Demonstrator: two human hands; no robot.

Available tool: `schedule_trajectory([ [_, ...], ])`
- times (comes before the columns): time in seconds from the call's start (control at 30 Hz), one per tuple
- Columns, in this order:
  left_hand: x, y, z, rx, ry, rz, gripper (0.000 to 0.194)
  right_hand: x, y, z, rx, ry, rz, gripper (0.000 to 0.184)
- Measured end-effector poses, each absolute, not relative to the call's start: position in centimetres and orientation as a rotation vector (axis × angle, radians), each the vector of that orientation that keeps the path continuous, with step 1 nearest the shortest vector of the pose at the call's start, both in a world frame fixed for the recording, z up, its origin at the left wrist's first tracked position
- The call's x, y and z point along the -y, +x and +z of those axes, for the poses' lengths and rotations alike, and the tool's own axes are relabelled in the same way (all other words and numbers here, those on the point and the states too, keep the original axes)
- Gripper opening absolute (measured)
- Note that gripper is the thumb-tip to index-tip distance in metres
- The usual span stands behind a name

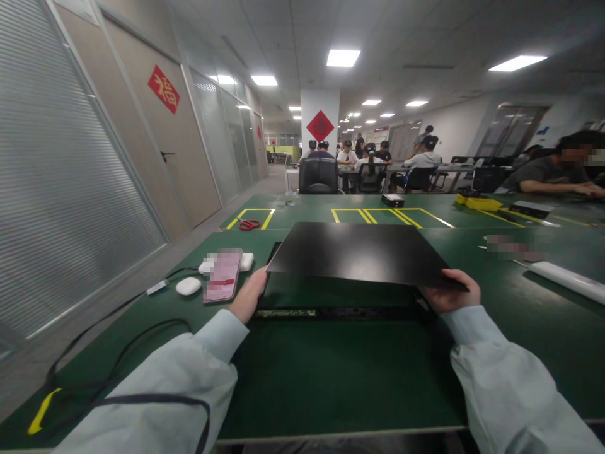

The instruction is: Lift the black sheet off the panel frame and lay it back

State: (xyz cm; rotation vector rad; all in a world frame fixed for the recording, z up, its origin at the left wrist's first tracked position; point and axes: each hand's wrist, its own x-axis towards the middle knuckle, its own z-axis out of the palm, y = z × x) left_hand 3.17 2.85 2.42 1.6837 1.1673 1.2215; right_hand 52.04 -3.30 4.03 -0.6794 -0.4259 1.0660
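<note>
Holding black panel (354,252) at 12 o'clock, above green table (350,384). Left hand (249,295) closed on panel's 8 o'clock corner, fingertips hidden. Right hand (460,292) closed at 4 o'clock corner, thumb on top. Dark strip (350,313) at panel's 6. Pink phone (221,280) at panel's 9, red-handled scissors (249,224) at its 10, both clear of hands.

left cuff (222,335): fitted, pale blue-grey | left sleeve (177,375): same, baggy, behind left cuff | dark cord (151,398): across it | right sleeve (522,391): matching, right of left cuff | left hand (249,296), right hand (460,292): bare
</note>
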Motion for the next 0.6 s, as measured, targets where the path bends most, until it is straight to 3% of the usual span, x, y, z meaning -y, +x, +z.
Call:
schedule_trajectory([
  [0.1,-2.9,2.4,2.1,-1.369,2.038,1.037,0.071,3.6,51.6,5.0,0.303,-0.661,0.991,0.045],
  [0.33,-2.3,3.0,1.8,-1.519,2.381,0.48,0.082,2.4,50.8,4.7,0.232,-0.707,0.716,0.019],
  [0.6,-1.7,3.7,2.6,-1.523,2.478,0.262,0.078,0.9,52.2,2.9,0.134,-0.831,0.455,0.023],
])
